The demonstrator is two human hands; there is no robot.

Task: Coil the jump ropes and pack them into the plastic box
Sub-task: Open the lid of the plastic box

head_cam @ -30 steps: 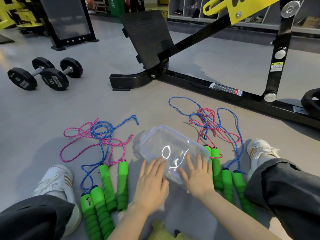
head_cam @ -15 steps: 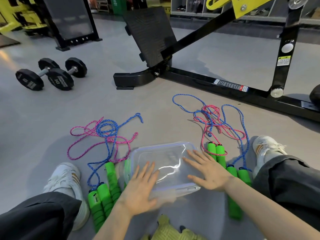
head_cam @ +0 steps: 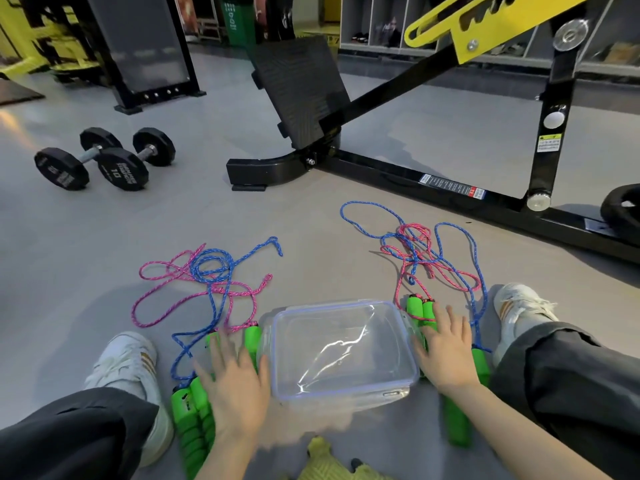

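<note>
Both my grips have slid off the plastic box (head_cam: 343, 348): left grip (head_cam: 239, 386) and right grip (head_cam: 446, 351), fingers spread and holding nothing, lie over the green handles (head_cam: 252, 337) of the jump ropes (head_cam: 207, 282) flanking it on the floor (head_cam: 311, 237).

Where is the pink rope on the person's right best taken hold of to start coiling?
Likely its two green handles, lying side by side just right of the plastic box. Come from above with the right hand, which is over them; the pink cord beyond is tangled with the blue rope.
</note>
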